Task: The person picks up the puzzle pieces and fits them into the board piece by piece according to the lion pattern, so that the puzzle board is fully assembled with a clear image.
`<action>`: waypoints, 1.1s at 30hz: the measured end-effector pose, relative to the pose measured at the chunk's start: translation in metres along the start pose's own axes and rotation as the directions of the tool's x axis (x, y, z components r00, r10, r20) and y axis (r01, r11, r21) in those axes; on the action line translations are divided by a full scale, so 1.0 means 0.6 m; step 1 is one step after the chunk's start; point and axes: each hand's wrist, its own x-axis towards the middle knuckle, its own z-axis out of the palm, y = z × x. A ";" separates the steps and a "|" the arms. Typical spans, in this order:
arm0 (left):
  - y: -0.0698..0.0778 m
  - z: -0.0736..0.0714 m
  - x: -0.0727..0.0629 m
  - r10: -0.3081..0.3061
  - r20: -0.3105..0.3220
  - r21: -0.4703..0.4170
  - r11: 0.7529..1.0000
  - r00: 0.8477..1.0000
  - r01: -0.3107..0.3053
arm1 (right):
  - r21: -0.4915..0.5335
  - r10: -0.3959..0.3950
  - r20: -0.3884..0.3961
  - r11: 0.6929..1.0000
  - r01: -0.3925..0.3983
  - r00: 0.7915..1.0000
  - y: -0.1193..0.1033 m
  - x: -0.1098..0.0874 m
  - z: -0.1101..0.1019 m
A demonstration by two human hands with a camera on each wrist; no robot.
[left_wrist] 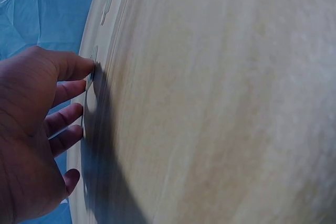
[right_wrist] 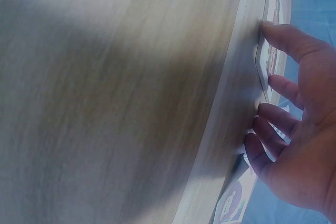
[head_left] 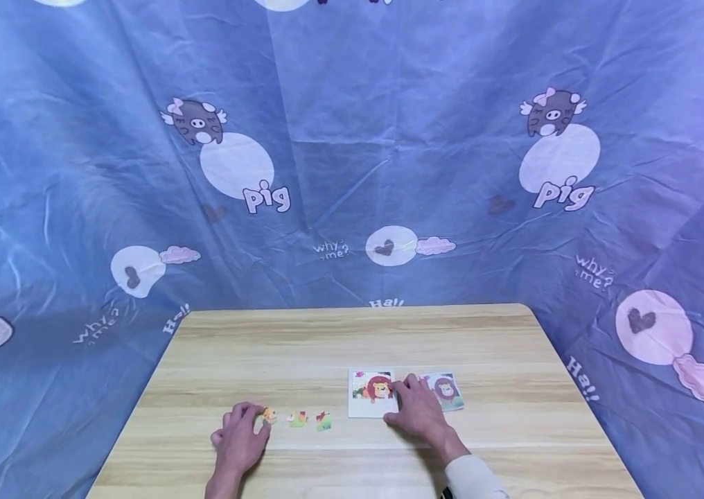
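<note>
My left hand (head_left: pixel 241 438) pinches an orange-and-yellow puzzle piece (head_left: pixel 269 416) at the left of the table between thumb and index finger. In the left wrist view the piece (left_wrist: pixel 91 72) shows edge-on at those fingertips, low over the wood. My right hand (head_left: pixel 417 410) holds the white puzzle board (head_left: pixel 372 410) by its right front corner, thumb on the front edge and index finger by the right side. A lion picture (head_left: pixel 379 387) fills the board's upper part; its lower part is bare white.
Two more puzzle pieces, one green and yellow (head_left: pixel 297 419) and one green and red (head_left: pixel 323 421), lie between the hands. A lion picture card (head_left: pixel 450 392) lies right of the board, partly behind the right hand. Behind the wooden table (head_left: pixel 265 346) hangs a blue printed cloth (head_left: pixel 339 173).
</note>
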 end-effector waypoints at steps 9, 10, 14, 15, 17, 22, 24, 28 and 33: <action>0.005 0.000 0.011 0.007 0.004 0.009 1.000 1.000 -0.007 | -0.001 0.002 0.013 1.000 -0.002 1.000 0.002 0.000 -0.004; 0.005 -0.001 0.012 0.009 0.006 0.011 1.000 1.000 -0.009 | -0.002 0.004 0.015 1.000 -0.004 1.000 0.002 0.001 -0.004; 0.006 -0.004 0.014 0.016 0.010 0.011 1.000 1.000 -0.016 | -0.004 0.009 0.011 1.000 -0.009 1.000 0.002 0.005 -0.004; 0.006 -0.005 0.015 0.018 0.011 0.010 1.000 1.000 -0.018 | 0.000 0.010 0.008 1.000 -0.010 1.000 0.002 0.005 -0.004; 0.007 -0.006 0.014 0.023 0.017 0.012 1.000 1.000 -0.023 | 0.005 0.008 0.001 1.000 -0.008 1.000 0.002 0.004 -0.002; 0.009 -0.008 0.011 0.021 0.046 0.022 1.000 0.999 -0.022 | 0.009 0.003 0.007 1.000 -0.003 1.000 0.002 0.000 0.001; 0.010 -0.009 0.011 0.026 0.052 0.024 0.999 0.998 -0.027 | 0.008 0.004 0.008 1.000 -0.004 1.000 0.002 0.000 0.000; 0.013 -0.012 0.014 0.038 0.052 0.017 0.999 0.998 -0.039 | 0.012 0.003 -0.001 1.000 -0.003 1.000 0.003 0.001 -0.002; 0.018 -0.014 0.017 0.027 0.059 0.006 1.000 0.998 -0.027 | 0.018 0.004 0.004 1.000 -0.004 1.000 0.001 0.001 -0.009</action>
